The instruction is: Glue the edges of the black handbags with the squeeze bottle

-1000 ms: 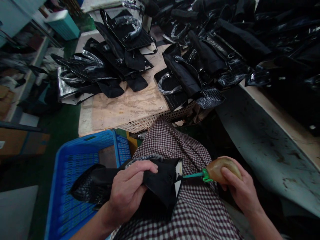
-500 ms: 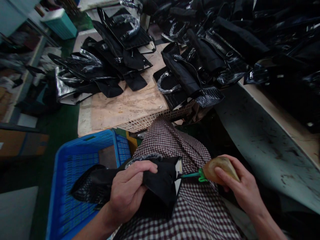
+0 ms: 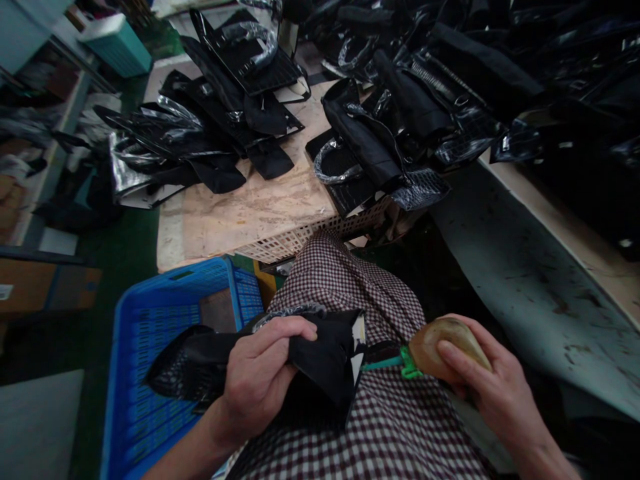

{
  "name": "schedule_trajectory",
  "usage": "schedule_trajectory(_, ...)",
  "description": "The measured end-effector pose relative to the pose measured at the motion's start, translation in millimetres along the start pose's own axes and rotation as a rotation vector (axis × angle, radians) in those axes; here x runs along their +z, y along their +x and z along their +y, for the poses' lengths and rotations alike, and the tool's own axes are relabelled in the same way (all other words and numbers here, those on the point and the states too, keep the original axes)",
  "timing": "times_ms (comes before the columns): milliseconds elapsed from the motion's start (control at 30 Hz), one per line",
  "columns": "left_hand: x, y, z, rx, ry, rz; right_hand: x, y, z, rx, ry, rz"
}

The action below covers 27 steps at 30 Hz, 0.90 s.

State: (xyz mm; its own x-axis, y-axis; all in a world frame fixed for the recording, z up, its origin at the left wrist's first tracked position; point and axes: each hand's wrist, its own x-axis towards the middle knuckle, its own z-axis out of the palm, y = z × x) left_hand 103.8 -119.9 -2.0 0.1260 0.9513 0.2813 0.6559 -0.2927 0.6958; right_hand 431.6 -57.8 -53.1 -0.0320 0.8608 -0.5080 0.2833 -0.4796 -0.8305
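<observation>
The blue crate (image 3: 150,373) sits left of the checkered lap (image 3: 380,427). A black bag piece (image 3: 320,363) lies on that lap, pinched in the curled left hand (image 3: 257,383). The right hand (image 3: 493,387), lap's right edge, wraps a brown squeeze bottle (image 3: 440,343), green nozzle (image 3: 383,363) touching the piece.

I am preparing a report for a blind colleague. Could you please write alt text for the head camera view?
Seen from above, the left hand grips a black bag piece on a checked lap, while the right hand holds a brown squeeze bottle with its green nozzle at the piece's edge. A blue crate stands left; black bag parts cover the table ahead.
</observation>
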Motion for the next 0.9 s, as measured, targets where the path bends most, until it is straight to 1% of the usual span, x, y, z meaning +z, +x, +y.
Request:
schedule_trajectory(200, 0.5, 1, 0, -0.005, 0.001, -0.003, 3, -7, 3, 0.056, 0.097, -0.036)
schedule_trajectory(333, 0.7, 3, 0, -0.007, -0.003, -0.001, 5, -11, 4, 0.01, 0.132, -0.061)
schedule_trajectory(433, 0.6, 3, 0, -0.007, -0.008, -0.001, 6, -12, 4, -0.003, 0.118, -0.042)
schedule_trajectory(600, 1.2, 3, -1, -0.005, -0.012, -0.008, 5, -5, 9, 0.066, 0.108, -0.007)
schedule_trajectory(733, 1.7, 4, 0, 0.0, -0.012, 0.0, 5, 5, 17, 0.029, 0.085, 0.037)
schedule_trajectory(900, 1.0, 6, 3, 0.0, 0.003, 0.01, 7, 11, 21, -0.018, -0.036, 0.126)
